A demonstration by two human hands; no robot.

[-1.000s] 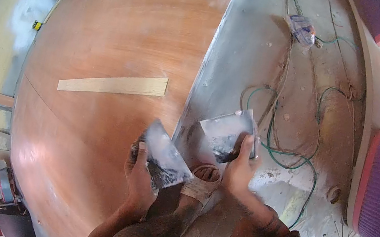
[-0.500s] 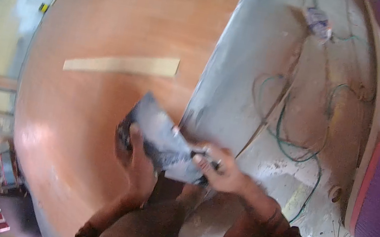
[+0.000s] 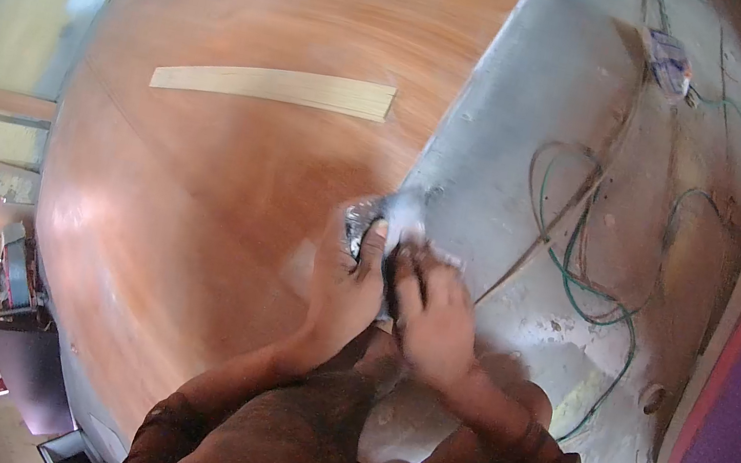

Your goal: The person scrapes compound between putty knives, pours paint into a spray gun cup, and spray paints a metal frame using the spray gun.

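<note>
A grey-and-black sheet [image 3: 406, 216], whose exact kind I cannot make out, is held between both hands near the edge of the large orange-brown wood panel [image 3: 220, 17]. My left hand [image 3: 346, 292] grips its left side, thumb on top. Over the right side, the fingers of my right hand [image 3: 438, 308] are curled and blurred by motion. Parts of the sheet are hidden under the fingers, and its surface looks shiny on the left. Farther up on the panel lies a pale wood strip [image 3: 277, 87].
To the right of the panel is a grey, stained floor [image 3: 524, 149]. Green cable [image 3: 570, 282] lies in loops there, with a small bundle [image 3: 667, 66] farther up. A purple block [image 3: 739, 416] stands at the right edge. My legs are directly below my hands.
The sheet was spread wide and tilted; now it is bunched or folded between my hands. Both hands have come closer together, the left one moving right. The view has shifted slightly.
</note>
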